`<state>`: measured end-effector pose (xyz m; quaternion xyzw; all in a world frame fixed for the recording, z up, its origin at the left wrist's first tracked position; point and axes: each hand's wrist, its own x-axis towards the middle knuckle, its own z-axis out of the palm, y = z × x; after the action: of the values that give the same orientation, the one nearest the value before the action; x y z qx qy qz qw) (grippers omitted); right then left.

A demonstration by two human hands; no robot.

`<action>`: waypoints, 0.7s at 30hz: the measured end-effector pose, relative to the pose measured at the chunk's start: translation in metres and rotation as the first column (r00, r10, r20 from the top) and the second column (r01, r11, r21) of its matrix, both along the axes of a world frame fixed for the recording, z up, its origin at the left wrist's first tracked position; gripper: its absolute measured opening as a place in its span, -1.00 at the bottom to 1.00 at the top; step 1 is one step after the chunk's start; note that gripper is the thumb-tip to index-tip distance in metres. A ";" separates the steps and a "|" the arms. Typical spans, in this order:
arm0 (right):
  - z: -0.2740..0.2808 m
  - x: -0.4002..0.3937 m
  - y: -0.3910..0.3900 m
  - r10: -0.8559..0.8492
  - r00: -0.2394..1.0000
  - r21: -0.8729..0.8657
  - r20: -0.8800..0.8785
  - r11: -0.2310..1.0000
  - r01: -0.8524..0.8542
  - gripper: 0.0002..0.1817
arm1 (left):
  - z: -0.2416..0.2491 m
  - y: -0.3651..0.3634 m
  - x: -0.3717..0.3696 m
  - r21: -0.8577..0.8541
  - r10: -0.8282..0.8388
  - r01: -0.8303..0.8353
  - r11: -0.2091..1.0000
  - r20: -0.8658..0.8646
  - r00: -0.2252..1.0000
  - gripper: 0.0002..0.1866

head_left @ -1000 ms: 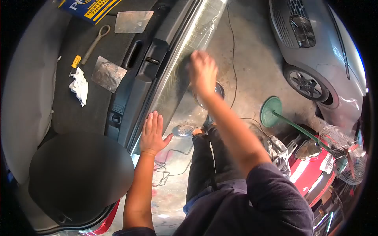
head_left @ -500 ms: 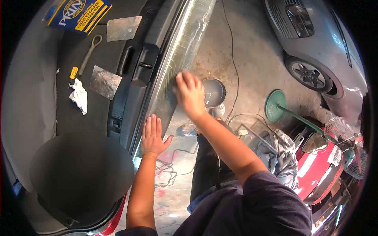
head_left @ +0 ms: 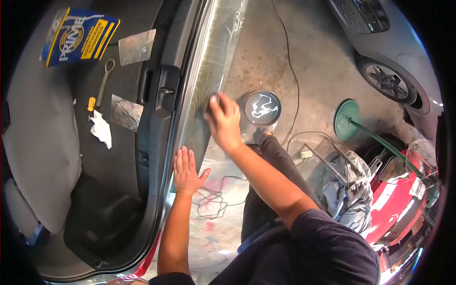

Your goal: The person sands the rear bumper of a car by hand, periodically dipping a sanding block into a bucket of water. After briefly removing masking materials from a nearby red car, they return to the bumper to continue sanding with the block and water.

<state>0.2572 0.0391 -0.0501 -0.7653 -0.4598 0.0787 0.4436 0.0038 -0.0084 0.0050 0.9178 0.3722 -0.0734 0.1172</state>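
Note:
The car's rear bumper (head_left: 202, 95) runs down the middle, grey-green, shiny and marked with wavy streaks. My left hand (head_left: 188, 172) lies flat at its lower part, fingers stretched and thumb out to the side. Higher up, my right hand (head_left: 225, 121) presses on the bumper's outer side with bent, closed fingers. Its fingertips are slightly blurred, and a dark patch shows under them; what they hold, if anything, I cannot make out. Right of this hand, a round dark basin (head_left: 262, 108) with bright reflections in it stands on the floor.
In the trunk are a thinner can (head_left: 80, 38), a ring wrench (head_left: 104, 83), a yellow-handled tool (head_left: 91, 103), a white cloth (head_left: 100, 130) and two thin sheets. Cables (head_left: 295, 85), a green round-based stand (head_left: 346, 118), a fan (head_left: 422, 156) and a grey car (head_left: 394, 42) lie to the right.
My right hand has shifted slightly down along the bumper, its fingers more bent. My left hand stays flat. The view has shifted, and the dark round shape over the trunk's lower part is gone.

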 end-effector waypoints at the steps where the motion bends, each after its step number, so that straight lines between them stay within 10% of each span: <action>1: 0.004 -0.002 -0.008 0.039 0.999 -0.023 -0.024 0.999 -0.040 -0.32 | 0.005 0.004 0.007 -0.014 0.008 -0.008 1.000 -0.007 1.000 0.10; 8: 0.016 0.177 0.177 -0.281 0.957 -0.026 -0.071 0.960 0.280 -0.52 | 0.037 0.044 0.085 -0.133 0.035 -0.013 0.991 0.167 0.985 -0.15; 17: 0.000 0.010 0.010 -0.004 0.976 0.004 -0.217 1.000 0.005 -0.21 | 0.065 0.144 0.210 0.051 -0.013 -0.013 0.999 0.475 0.880 -0.14; 21: -0.011 0.178 0.172 -0.332 0.941 0.151 -0.071 0.929 0.339 -0.46 | 0.046 0.139 0.209 -0.012 -0.034 0.044 0.999 0.431 0.902 -0.10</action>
<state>0.4352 0.2113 -0.0609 -0.7922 -0.3173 -0.0188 0.5210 0.2130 0.1306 0.0510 0.9173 0.3179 0.1246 0.2051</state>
